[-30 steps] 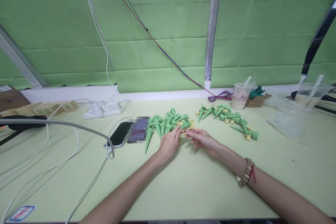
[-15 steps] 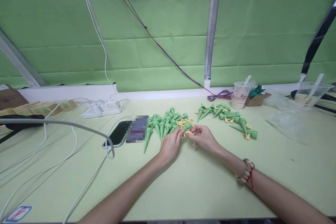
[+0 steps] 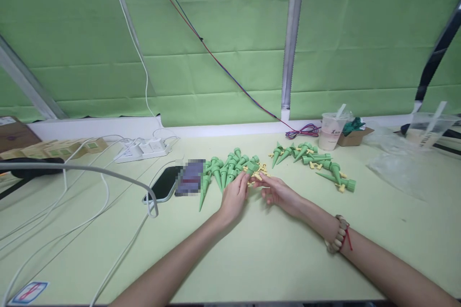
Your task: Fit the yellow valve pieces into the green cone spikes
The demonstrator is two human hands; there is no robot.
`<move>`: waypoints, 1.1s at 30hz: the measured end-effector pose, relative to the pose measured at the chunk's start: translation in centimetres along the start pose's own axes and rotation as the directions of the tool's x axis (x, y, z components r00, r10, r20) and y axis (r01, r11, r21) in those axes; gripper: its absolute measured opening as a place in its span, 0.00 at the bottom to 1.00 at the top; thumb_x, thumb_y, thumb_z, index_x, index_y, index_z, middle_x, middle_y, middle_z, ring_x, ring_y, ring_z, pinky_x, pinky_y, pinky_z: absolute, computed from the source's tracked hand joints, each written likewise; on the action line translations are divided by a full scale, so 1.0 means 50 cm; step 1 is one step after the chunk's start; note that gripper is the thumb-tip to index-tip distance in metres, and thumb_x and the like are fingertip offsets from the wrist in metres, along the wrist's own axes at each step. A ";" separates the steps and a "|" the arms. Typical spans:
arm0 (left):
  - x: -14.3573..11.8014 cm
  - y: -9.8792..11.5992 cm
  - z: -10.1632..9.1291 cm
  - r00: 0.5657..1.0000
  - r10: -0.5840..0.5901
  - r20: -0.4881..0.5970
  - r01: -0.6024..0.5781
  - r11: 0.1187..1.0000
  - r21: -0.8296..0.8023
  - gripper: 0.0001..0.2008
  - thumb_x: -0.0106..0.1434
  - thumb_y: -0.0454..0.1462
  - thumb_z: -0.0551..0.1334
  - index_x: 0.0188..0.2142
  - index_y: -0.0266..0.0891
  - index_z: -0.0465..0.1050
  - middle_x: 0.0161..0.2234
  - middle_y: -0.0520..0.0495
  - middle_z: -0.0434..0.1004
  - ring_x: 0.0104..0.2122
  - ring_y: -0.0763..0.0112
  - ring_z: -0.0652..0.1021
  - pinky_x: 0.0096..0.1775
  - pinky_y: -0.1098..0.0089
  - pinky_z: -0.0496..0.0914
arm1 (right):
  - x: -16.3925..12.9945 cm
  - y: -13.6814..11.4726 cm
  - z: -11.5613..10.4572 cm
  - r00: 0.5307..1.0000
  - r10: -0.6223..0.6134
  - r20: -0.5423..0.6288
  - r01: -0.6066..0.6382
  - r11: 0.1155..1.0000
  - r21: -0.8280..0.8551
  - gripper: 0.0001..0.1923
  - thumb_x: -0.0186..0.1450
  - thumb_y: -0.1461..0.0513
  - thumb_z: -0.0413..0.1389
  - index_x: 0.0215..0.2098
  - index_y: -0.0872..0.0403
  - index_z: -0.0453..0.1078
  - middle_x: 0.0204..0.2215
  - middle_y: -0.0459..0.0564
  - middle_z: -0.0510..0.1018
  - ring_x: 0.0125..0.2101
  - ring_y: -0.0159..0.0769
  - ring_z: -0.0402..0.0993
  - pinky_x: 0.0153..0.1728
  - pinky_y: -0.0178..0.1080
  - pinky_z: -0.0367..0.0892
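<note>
My left hand [image 3: 233, 199] is closed around a green plastic spike [image 3: 251, 168], whose wide capped end shows above the fingers. Between the thumb and fingers of my right hand [image 3: 279, 193] is a small yellow valve piece [image 3: 258, 177], held close beside the spike. Just beyond my hands lies a pile of green spikes [image 3: 223, 172], their pointed ends mostly toward me. Small yellow pieces [image 3: 264, 169] are heaped right behind my fingers, partly hidden. Farther right, a second group of green spikes [image 3: 334, 172] has yellow pieces fitted on or lying against them.
Left of the pile lie a phone [image 3: 165, 183] and a dark blurred flat item [image 3: 190, 177]. White cables run over the table's left side from a power strip [image 3: 142, 149]. A drink cup [image 3: 329, 132], a small cardboard box [image 3: 355, 137] and clear plastic bags [image 3: 394, 172] stand or lie at right.
The spike's capped end in my left hand has tipped up and a little to the left. My right hand's lower fingers have spread, with the yellow piece still near the spike.
</note>
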State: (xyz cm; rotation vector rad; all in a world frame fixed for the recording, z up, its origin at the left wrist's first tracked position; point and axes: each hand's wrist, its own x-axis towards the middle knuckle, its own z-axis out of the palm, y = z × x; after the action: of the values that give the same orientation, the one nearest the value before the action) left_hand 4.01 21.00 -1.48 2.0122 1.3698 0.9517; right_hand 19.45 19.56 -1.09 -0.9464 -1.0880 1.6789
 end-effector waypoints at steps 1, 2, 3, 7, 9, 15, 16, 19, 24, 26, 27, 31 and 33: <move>-0.001 0.001 -0.001 1.000 0.002 -0.008 -0.001 1.000 0.026 0.22 0.65 0.49 0.40 0.30 0.36 0.61 0.21 0.53 0.62 0.23 0.81 0.62 0.29 0.78 0.54 | -0.001 0.000 0.000 1.000 0.012 0.004 -0.012 1.000 0.022 0.18 0.57 0.52 0.57 0.38 0.57 0.70 0.39 0.49 0.69 0.22 0.19 0.62 0.16 0.22 0.61; -0.002 0.002 -0.003 1.000 0.003 -0.015 -0.002 0.999 0.054 0.22 0.65 0.49 0.40 0.30 0.37 0.62 0.21 0.54 0.62 0.23 0.81 0.62 0.29 0.78 0.53 | -0.002 0.000 0.001 1.000 0.022 0.004 -0.022 0.999 0.032 0.18 0.56 0.52 0.59 0.38 0.56 0.70 0.38 0.48 0.69 0.22 0.18 0.61 0.15 0.21 0.60; -0.002 0.002 -0.005 1.000 0.004 -0.021 -0.002 0.996 0.085 0.21 0.65 0.48 0.40 0.30 0.37 0.63 0.22 0.54 0.63 0.23 0.81 0.62 0.29 0.78 0.53 | -0.003 -0.001 0.002 1.000 0.030 0.000 -0.030 0.999 0.032 0.19 0.54 0.52 0.61 0.37 0.56 0.70 0.37 0.47 0.68 0.22 0.18 0.61 0.15 0.21 0.59; -0.003 0.003 -0.010 1.000 0.010 -0.025 -0.005 0.981 0.193 0.20 0.65 0.47 0.41 0.33 0.39 0.65 0.24 0.55 0.66 0.24 0.80 0.64 0.29 0.77 0.52 | -0.005 -0.001 0.009 0.996 0.037 -0.077 -0.040 0.999 -0.037 0.22 0.48 0.52 0.64 0.36 0.57 0.69 0.29 0.43 0.66 0.21 0.18 0.58 0.14 0.21 0.56; -0.003 0.004 -0.010 1.000 0.013 -0.014 -0.009 0.972 0.236 0.20 0.65 0.47 0.41 0.34 0.41 0.66 0.26 0.55 0.67 0.26 0.79 0.65 0.29 0.77 0.51 | -0.002 0.002 0.009 0.989 0.002 -0.150 -0.016 0.996 -0.090 0.22 0.47 0.53 0.65 0.33 0.58 0.68 0.25 0.43 0.65 0.21 0.19 0.57 0.15 0.22 0.54; -0.003 0.009 -0.002 1.000 -0.010 0.025 0.002 0.952 0.305 0.20 0.64 0.51 0.41 0.37 0.42 0.64 0.25 0.54 0.68 0.28 0.76 0.67 0.30 0.77 0.52 | 0.006 0.018 -0.005 0.818 -0.536 -0.210 0.376 0.773 -0.511 0.15 0.49 0.60 0.61 0.17 0.58 0.58 0.17 0.43 0.63 0.20 0.24 0.59 0.21 0.29 0.56; -0.003 0.009 -0.001 1.000 -0.012 0.027 0.003 0.953 0.303 0.21 0.64 0.50 0.41 0.37 0.42 0.64 0.25 0.54 0.67 0.28 0.76 0.67 0.29 0.77 0.52 | 0.006 0.018 -0.006 0.778 -0.606 -0.168 0.426 0.704 -0.568 0.14 0.50 0.61 0.59 0.16 0.58 0.58 0.18 0.44 0.64 0.22 0.25 0.60 0.23 0.29 0.58; 0.000 0.006 -0.003 1.000 -0.011 0.002 0.010 0.964 0.265 0.20 0.65 0.48 0.40 0.35 0.41 0.64 0.26 0.54 0.67 0.26 0.78 0.65 0.29 0.77 0.52 | 0.001 0.013 -0.001 0.798 -0.583 -0.156 0.402 0.706 -0.583 0.11 0.52 0.58 0.59 0.23 0.58 0.64 0.23 0.46 0.68 0.22 0.26 0.64 0.23 0.30 0.60; 0.002 0.000 -0.005 1.000 -0.007 -0.025 0.013 0.975 0.223 0.20 0.65 0.47 0.39 0.34 0.40 0.62 0.23 0.54 0.64 0.24 0.80 0.63 0.28 0.77 0.53 | -0.002 0.001 0.006 0.956 -0.198 -0.217 0.117 0.935 -0.334 0.25 0.53 0.46 0.57 0.37 0.57 0.68 0.34 0.50 0.70 0.20 0.25 0.65 0.14 0.28 0.59; 0.002 0.001 -0.004 1.000 -0.003 -0.010 0.006 0.972 0.234 0.19 0.65 0.47 0.39 0.35 0.40 0.62 0.22 0.54 0.63 0.23 0.80 0.63 0.28 0.77 0.52 | -0.001 -0.001 0.003 0.979 -0.104 -0.178 0.052 0.961 -0.272 0.24 0.52 0.47 0.58 0.35 0.58 0.70 0.33 0.50 0.70 0.21 0.23 0.64 0.15 0.26 0.59; 0.002 0.002 -0.004 1.000 -0.005 -0.005 0.006 0.971 0.240 0.19 0.65 0.48 0.39 0.35 0.41 0.63 0.22 0.54 0.63 0.23 0.79 0.63 0.28 0.77 0.52 | -0.001 -0.001 0.002 0.982 -0.080 -0.171 0.036 0.968 -0.248 0.24 0.51 0.47 0.60 0.34 0.58 0.71 0.33 0.49 0.70 0.21 0.22 0.64 0.15 0.25 0.59; 0.001 0.003 -0.004 1.000 0.000 0.005 -0.001 0.961 0.275 0.19 0.64 0.50 0.40 0.36 0.42 0.62 0.23 0.54 0.65 0.25 0.77 0.64 0.29 0.77 0.52 | 0.002 -0.001 -0.002 0.973 -0.070 -0.219 0.024 0.978 -0.208 0.23 0.45 0.50 0.64 0.30 0.59 0.69 0.27 0.46 0.68 0.21 0.21 0.61 0.15 0.23 0.56; 0.001 0.002 -0.004 1.000 0.000 0.011 -0.003 0.956 0.292 0.19 0.64 0.50 0.40 0.37 0.42 0.62 0.23 0.54 0.66 0.25 0.77 0.65 0.29 0.77 0.51 | 0.004 0.000 -0.002 0.962 -0.132 -0.237 0.069 0.965 -0.254 0.22 0.44 0.51 0.65 0.27 0.60 0.67 0.23 0.45 0.66 0.20 0.22 0.60 0.16 0.25 0.56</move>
State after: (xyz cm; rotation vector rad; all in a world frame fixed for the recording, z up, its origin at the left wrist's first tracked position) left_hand 3.95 20.99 -1.28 2.2276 1.5804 0.7726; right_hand 19.47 19.77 -1.12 -1.2044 -1.1644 1.3184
